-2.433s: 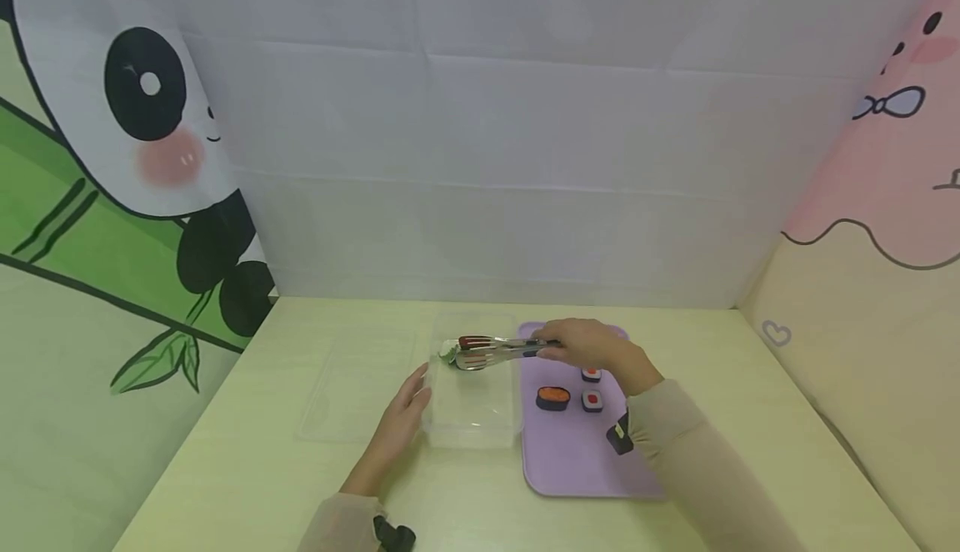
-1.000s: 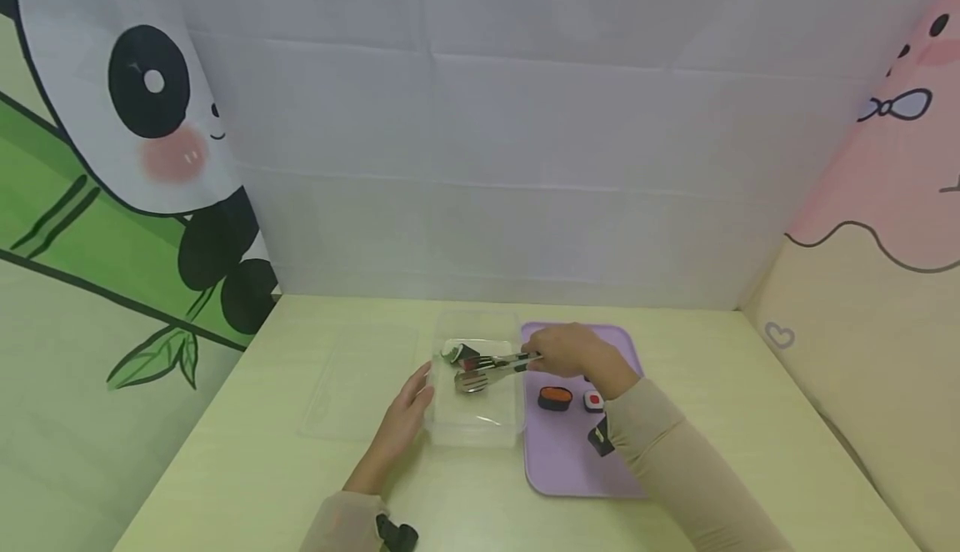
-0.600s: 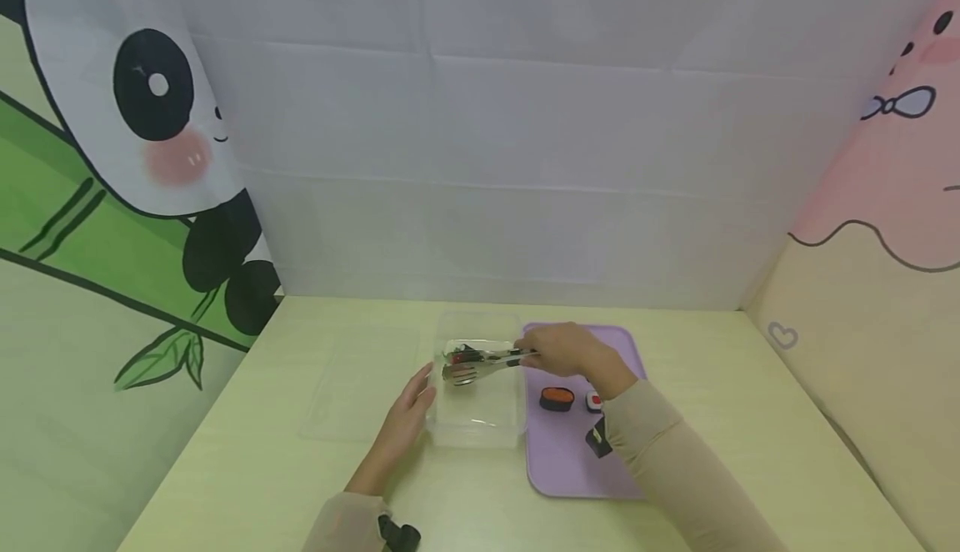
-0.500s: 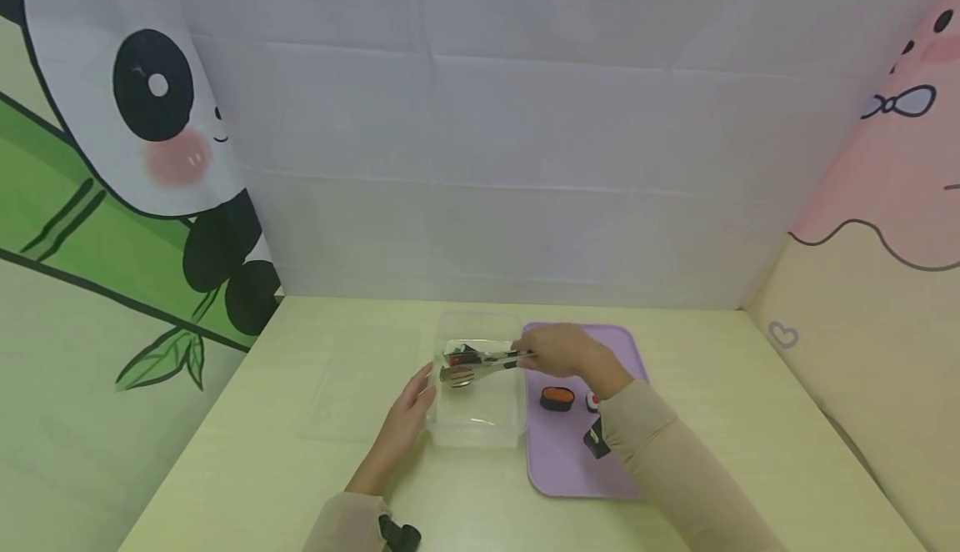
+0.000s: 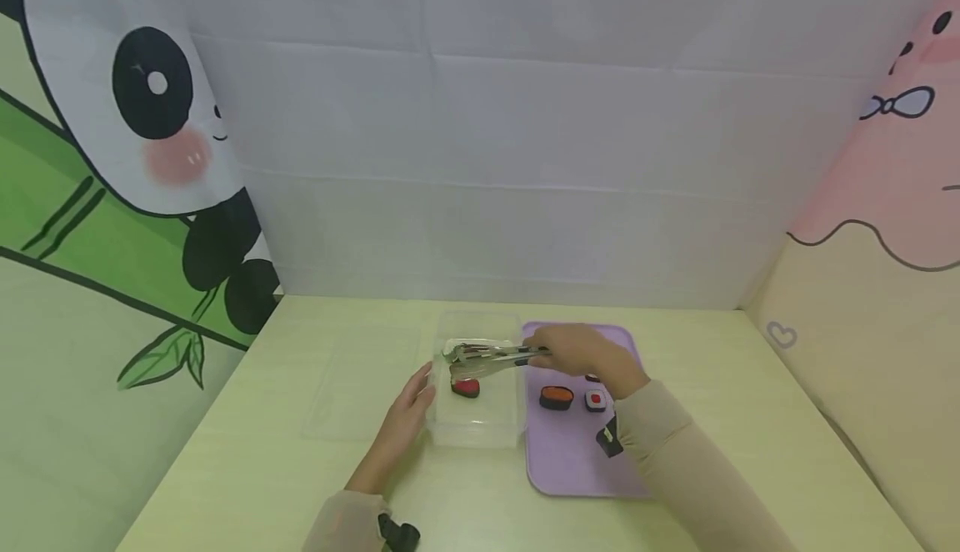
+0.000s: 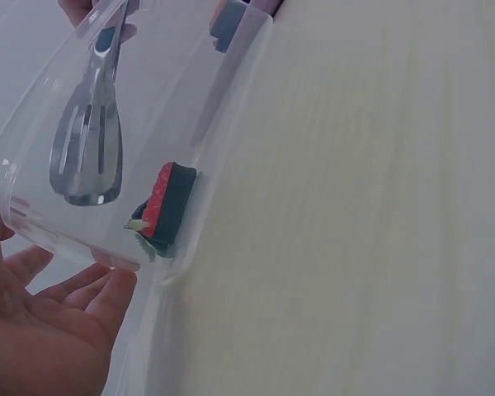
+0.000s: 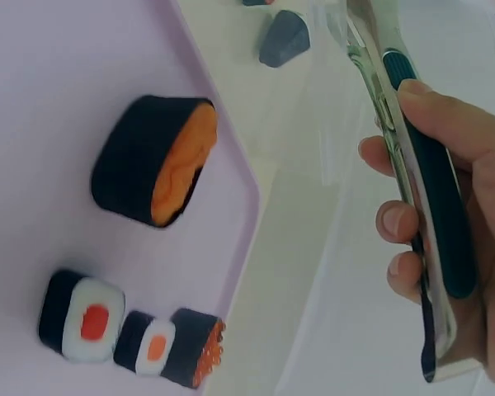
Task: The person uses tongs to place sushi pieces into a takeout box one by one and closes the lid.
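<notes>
My right hand (image 5: 572, 348) grips metal tongs (image 5: 487, 360) by their dark handles; the slotted heads hang over the clear plastic box (image 5: 480, 433). The right wrist view shows the thumb (image 7: 433, 103) on one handle and fingers on the other side. In the box lies a red-topped sushi piece (image 5: 467, 388) wrapped in black, partly under the tongs in the head view. Close behind it in the left wrist view is a dark piece with a green leaf (image 6: 146, 246). My left hand (image 5: 405, 410) rests against the box's left wall, fingers extended along it.
Right of the box is a purple tray (image 5: 577, 469). On it are an orange-topped sushi piece (image 7: 181, 165), a roll with a red centre (image 7: 92, 322), a smaller roll (image 7: 155, 346) and a roe-topped piece (image 7: 194, 351). A clear lid (image 5: 352, 393) lies left of the box.
The tongs have let go of the red-topped sushi piece, which now lies in the box. My right hand has drawn slightly back to the right. The left hand stays at the wall.
</notes>
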A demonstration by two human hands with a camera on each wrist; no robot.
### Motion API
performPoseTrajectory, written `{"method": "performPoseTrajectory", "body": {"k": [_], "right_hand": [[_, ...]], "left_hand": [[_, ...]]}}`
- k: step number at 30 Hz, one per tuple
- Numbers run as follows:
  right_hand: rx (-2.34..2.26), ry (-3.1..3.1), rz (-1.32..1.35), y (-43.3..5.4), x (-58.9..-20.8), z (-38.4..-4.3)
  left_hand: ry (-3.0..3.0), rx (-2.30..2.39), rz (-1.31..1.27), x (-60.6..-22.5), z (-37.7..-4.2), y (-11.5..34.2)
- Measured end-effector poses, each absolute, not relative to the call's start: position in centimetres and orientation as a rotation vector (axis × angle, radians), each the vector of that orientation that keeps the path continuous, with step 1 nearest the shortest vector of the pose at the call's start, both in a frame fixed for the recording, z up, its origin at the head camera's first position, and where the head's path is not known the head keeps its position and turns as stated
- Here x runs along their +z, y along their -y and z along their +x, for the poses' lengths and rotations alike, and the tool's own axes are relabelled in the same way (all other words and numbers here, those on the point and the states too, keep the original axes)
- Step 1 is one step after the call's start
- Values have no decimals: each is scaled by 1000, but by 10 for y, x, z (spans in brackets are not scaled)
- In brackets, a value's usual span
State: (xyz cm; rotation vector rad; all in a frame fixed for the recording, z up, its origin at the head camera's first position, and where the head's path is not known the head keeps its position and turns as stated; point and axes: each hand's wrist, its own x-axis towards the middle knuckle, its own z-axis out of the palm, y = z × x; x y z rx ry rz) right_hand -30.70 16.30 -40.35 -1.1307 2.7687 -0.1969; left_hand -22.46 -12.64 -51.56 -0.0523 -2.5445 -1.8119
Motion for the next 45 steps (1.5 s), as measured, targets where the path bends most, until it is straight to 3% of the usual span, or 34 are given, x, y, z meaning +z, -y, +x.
{"method": "performPoseTrajectory", "body": {"k": [26,45], "right_hand": [[-525,-2814,-970,-293,-403,-283],[-348,-2808,-1018,-301,-433,-274]], "left_hand": [[2512,-1861,-61,-516,-226,124],[2521,-1865,-48,-504,-220,122]]}}
